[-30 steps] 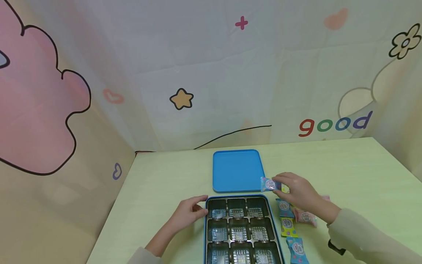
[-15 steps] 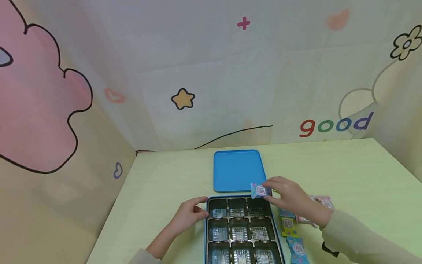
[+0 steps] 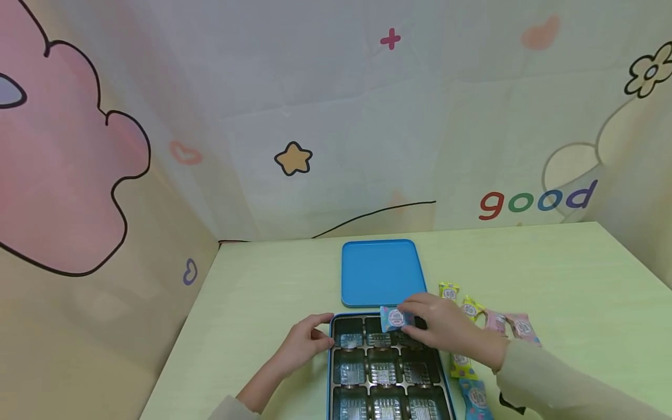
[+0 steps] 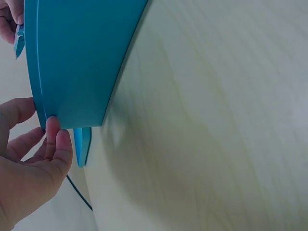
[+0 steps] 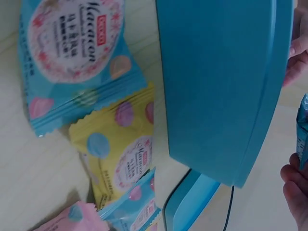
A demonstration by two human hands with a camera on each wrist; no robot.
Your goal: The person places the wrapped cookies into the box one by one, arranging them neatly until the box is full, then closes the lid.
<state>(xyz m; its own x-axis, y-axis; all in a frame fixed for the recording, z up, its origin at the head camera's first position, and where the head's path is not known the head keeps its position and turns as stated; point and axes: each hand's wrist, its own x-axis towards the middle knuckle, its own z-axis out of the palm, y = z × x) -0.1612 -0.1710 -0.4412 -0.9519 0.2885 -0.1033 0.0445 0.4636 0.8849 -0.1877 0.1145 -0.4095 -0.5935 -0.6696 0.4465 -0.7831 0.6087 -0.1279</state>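
Note:
A blue box (image 4: 82, 62) with a dark tray of compartments stands at the table's front; its blue rim (image 3: 329, 385) shows in the head view. My left hand (image 3: 301, 345) grips the box's back left corner, thumb on the side, fingers curled at the corner. Above the back row of compartments, my right hand (image 3: 438, 324) pinches the right end of a blue wrapped macaron packet (image 3: 395, 318). In the right wrist view this packet (image 5: 302, 130) is cut off by the frame edge. The right hand hides part of the back right compartment.
Behind the box lies a blue lid (image 3: 382, 273). Right of the box are a blue packet (image 3: 476, 399), yellow packets (image 3: 462, 367) and pink packets (image 3: 522, 328). One blue packet in the right wrist view (image 5: 72, 57) lies close to the camera. A printed cloth wall closes off the back.
My right hand has carried the blue macaron packet leftward and nearer, from beside the lid's front right corner to over the box's back row. The left hand keeps its place at the corner.

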